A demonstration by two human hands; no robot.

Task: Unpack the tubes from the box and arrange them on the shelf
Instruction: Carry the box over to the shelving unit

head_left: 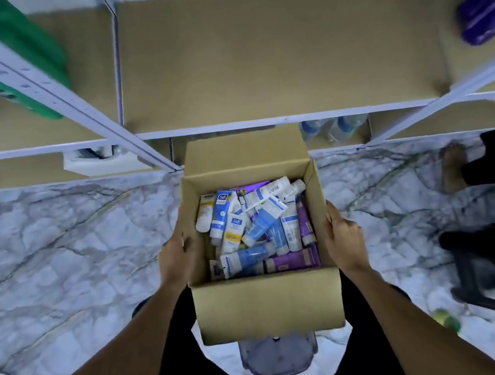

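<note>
**In front of the shelf: box full of tubes, a hand on each side**

Right in the middle of the view there's an open cardboard box [266, 303], flaps up, packed with tubes [254, 230] lying every which way. They're mostly white-and-blue, with a few purple ones along the 3 and 5 o'clock sides and a couple with yellow on them.

The left hand [174, 258] grips the box's wall at 9 o'clock with the thumb hooked over the rim. The right hand [344, 234] holds the wall at 3 o'clock, fingers curled on its edge.

At 12 o'clock, just past the box, is the shelf [280, 55], a brown board in a white metal frame. A green bottle [24, 52] sits on it at 10 o'clock and a purple pack [486, 11] at 2 o'clock. Water bottles [335, 128] are on the lower level at 1 o'clock.

A greyish stool [277, 355] pokes out under the box at 6 o'clock; can't tell if the box rests on it. Marble-look floor [59, 241] all round.
</note>
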